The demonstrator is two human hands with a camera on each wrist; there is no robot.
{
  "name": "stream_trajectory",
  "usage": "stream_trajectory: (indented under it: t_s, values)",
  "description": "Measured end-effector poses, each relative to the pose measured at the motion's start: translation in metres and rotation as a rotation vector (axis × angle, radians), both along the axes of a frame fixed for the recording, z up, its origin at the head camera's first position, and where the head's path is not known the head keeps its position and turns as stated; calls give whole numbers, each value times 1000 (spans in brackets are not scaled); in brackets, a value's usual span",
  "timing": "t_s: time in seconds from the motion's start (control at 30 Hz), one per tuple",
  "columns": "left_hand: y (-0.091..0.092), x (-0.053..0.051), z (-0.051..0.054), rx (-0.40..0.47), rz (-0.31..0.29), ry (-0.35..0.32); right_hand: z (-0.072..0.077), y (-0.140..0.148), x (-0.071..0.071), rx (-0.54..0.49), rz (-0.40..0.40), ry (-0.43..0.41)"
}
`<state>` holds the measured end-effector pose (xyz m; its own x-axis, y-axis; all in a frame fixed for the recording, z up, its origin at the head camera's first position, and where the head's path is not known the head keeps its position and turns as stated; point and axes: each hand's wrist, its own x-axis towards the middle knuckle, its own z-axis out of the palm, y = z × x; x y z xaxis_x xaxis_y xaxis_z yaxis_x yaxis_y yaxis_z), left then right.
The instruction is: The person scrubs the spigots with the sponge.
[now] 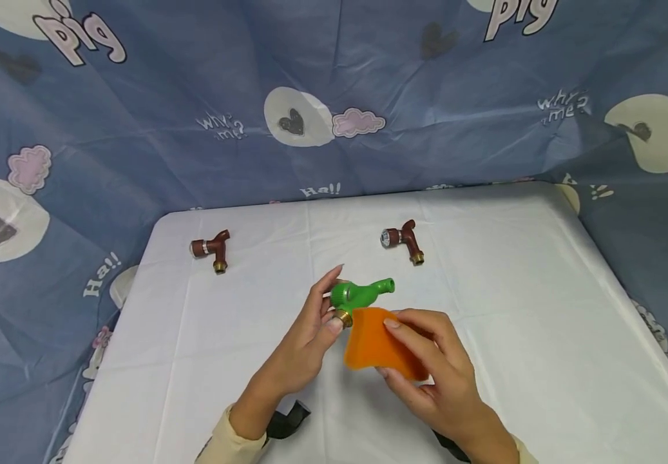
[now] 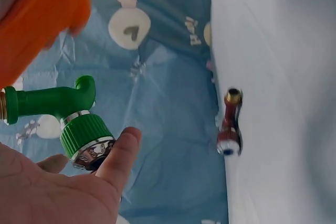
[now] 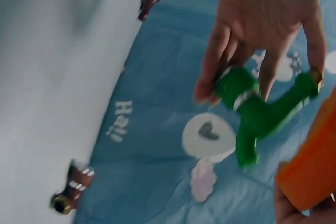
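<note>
A green faucet (image 1: 359,295) with a brass threaded end is held in my left hand (image 1: 305,345); the thumb presses near the brass end and the fingers lie by the knob. My right hand (image 1: 440,367) pinches an orange sponge or folded cloth (image 1: 377,341) between thumb and fingers, close to the brass end in the head view. The left wrist view shows the green faucet (image 2: 52,103) with the blurred orange piece (image 2: 47,19) above it. In the right wrist view the green faucet (image 3: 262,111) hangs from the left fingers, with the orange piece (image 3: 312,166) at the right edge.
Two brown faucets lie on the white table (image 1: 513,322): one brown faucet (image 1: 212,250) at the left, another brown faucet (image 1: 404,241) behind my hands. A patterned blue cloth (image 1: 426,148) hangs behind the table. A black strap-like piece (image 1: 288,420) shows beside my left wrist.
</note>
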<state>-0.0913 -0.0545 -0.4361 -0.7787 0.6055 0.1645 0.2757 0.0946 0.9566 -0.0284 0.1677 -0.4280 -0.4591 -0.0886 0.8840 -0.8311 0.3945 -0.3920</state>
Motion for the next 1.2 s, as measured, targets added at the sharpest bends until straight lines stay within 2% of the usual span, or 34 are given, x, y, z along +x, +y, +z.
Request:
stream_trajectory:
  t_s: [0.13, 0.23, 0.33, 0.47, 0.7, 0.8, 0.97, 1.2]
  values:
    - [4, 3, 1, -45, -12, 26, 3, -12, -5, 37, -38, 71]
    - [5, 3, 0, -56, -10, 63, 2, -16, -8, 73, -69, 84]
    - [4, 3, -3, -32, -21, 65, -1, -16, -9, 104, -100, 89]
    - [0, 1, -4, 12, -49, 44, -5, -12, -9, 148, -164, 99]
    - [-7, -4, 0, 148, -99, -58, -14, 0, -12, 180, -267, 39]
    - [-8, -4, 0, 154, -117, -79, -16, 1, -13, 150, -258, 27]
    - [-8, -2, -2, 120, -158, -106, -16, -5, -14, 105, -183, -2]
    - [-10, -4, -3, 127, -145, -38, -15, -9, -10, 97, -98, -37]
